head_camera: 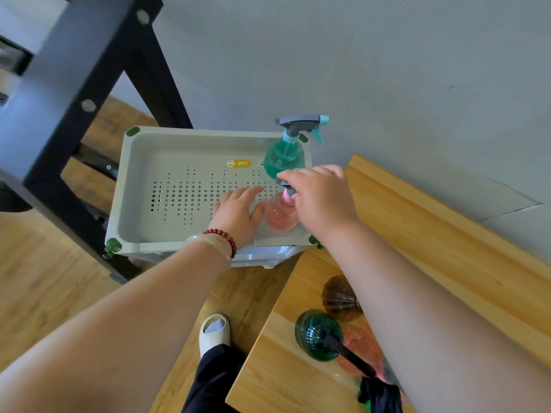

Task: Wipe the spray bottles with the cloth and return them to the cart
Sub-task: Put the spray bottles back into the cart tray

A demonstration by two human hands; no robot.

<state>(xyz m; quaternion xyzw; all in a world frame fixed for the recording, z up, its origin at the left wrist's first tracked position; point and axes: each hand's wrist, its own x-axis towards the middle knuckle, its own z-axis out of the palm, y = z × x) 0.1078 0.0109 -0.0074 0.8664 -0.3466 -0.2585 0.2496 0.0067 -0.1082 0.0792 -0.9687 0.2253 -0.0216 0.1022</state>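
Pink spray bottle (280, 214), translucent, upright in cart (134, 186)

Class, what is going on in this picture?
A person holds a pink spray bottle in the cart tray, beside a teal spray bottle standing there. The right hand grips the pink one's sprayer head; the left hand lies flat beside it. Three more bottles and a dark cloth sit on the wooden table.

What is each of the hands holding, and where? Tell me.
The right hand grips the pink spray bottle by its trigger head; the left hand, open, holds nothing.
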